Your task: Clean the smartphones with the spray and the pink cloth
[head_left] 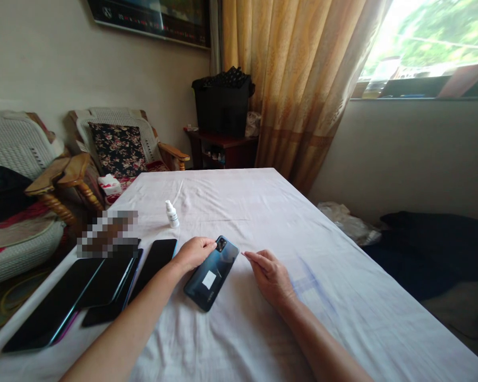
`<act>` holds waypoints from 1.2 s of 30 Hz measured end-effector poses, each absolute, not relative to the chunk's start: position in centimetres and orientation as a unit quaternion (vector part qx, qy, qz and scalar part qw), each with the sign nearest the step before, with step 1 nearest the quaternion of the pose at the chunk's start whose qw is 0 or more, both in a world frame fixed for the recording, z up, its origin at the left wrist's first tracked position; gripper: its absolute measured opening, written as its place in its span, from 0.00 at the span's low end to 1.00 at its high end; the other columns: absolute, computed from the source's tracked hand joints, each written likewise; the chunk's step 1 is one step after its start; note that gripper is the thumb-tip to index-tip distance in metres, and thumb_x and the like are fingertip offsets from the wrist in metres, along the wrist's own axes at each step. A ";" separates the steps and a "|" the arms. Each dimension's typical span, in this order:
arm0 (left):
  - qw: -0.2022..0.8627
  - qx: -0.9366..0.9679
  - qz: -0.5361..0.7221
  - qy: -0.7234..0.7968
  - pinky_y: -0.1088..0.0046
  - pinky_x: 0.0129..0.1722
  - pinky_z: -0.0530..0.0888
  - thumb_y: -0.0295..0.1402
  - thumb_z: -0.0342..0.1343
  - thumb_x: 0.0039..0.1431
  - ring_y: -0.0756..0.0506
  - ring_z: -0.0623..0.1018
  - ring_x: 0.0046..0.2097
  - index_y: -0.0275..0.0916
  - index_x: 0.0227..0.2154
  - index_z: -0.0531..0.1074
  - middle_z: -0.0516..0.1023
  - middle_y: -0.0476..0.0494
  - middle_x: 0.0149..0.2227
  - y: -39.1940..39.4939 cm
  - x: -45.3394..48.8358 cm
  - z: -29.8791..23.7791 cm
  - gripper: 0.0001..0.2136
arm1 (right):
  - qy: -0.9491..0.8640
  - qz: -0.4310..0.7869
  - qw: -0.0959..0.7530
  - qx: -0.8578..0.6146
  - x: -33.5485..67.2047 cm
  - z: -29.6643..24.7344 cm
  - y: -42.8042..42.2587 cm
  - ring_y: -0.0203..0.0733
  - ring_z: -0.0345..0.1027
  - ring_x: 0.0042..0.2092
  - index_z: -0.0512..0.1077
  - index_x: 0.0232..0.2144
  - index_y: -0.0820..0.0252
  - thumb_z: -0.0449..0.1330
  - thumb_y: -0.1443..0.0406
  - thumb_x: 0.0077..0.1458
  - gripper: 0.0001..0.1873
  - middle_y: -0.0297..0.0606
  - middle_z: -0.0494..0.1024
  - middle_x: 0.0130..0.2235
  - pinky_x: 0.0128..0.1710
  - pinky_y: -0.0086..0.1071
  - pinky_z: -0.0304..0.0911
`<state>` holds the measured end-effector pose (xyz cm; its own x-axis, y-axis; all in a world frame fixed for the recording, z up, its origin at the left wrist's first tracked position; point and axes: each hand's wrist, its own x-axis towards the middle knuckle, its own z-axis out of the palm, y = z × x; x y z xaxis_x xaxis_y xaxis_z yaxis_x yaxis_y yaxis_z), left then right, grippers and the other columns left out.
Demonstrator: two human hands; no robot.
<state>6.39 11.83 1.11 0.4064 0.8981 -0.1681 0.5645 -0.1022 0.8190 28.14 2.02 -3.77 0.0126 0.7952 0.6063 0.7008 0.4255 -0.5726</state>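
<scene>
A dark blue smartphone [212, 273] lies back side up at a slant on the white-covered table, its camera block at the far end and a small white label on its back. My left hand [195, 252] is closed at the phone's upper left edge, thumb and fingers by the camera block. Just off the phone's upper right edge, my right hand [269, 273] has its fingertips pressed together; anything between them is too small to make out. Left of my left hand lies a black-screened phone [155, 262], and beyond it stands a small white spray bottle [172, 215].
Several more phones [53, 302] lie overlapping at the table's left side, with a blurred patch behind them. White cloth [231, 199] covers the table. Wicker armchairs [115, 119] stand at the left, a black bin [222, 106] on a cabinet behind, and dark fabric [434, 249] at the right.
</scene>
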 end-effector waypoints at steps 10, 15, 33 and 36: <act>0.287 0.790 0.177 0.513 0.73 0.36 0.68 0.35 0.55 0.55 0.44 0.77 0.37 0.42 0.28 0.78 0.80 0.47 0.30 12.1 8.6 0.8 0.08 | -0.695 0.041 0.439 -0.569 28.4 -4.2 2.0 0.36 0.72 0.31 0.78 0.42 0.55 0.52 0.67 0.62 0.14 0.35 0.76 0.32 0.30 0.26 0.66; 0.239 0.804 0.192 0.509 0.67 0.46 0.71 0.34 0.54 0.57 0.42 0.78 0.43 0.39 0.45 0.76 0.79 0.40 0.44 9.8 7.2 0.7 0.14 | -0.686 0.043 0.408 -0.601 28.9 -4.3 1.9 0.37 0.73 0.33 0.78 0.43 0.54 0.50 0.65 0.63 0.16 0.36 0.77 0.34 0.32 0.27 0.64; -0.063 0.874 0.242 0.417 0.54 0.59 0.66 0.51 0.55 0.58 0.34 0.68 0.60 0.37 0.61 0.58 0.70 0.35 0.58 2.6 -0.4 -4.8 0.33 | -0.761 0.020 0.218 -0.611 29.1 -2.6 2.3 0.42 0.71 0.41 0.75 0.50 0.50 0.51 0.69 0.63 0.19 0.39 0.77 0.40 0.38 0.30 0.63; -0.061 0.874 0.237 0.421 0.55 0.58 0.66 0.51 0.54 0.58 0.34 0.68 0.60 0.38 0.61 0.58 0.70 0.35 0.59 2.4 -0.4 -4.6 0.33 | -0.775 0.018 0.182 -0.606 28.7 -2.0 1.9 0.43 0.70 0.42 0.74 0.52 0.51 0.51 0.69 0.63 0.19 0.40 0.77 0.41 0.39 0.32 0.63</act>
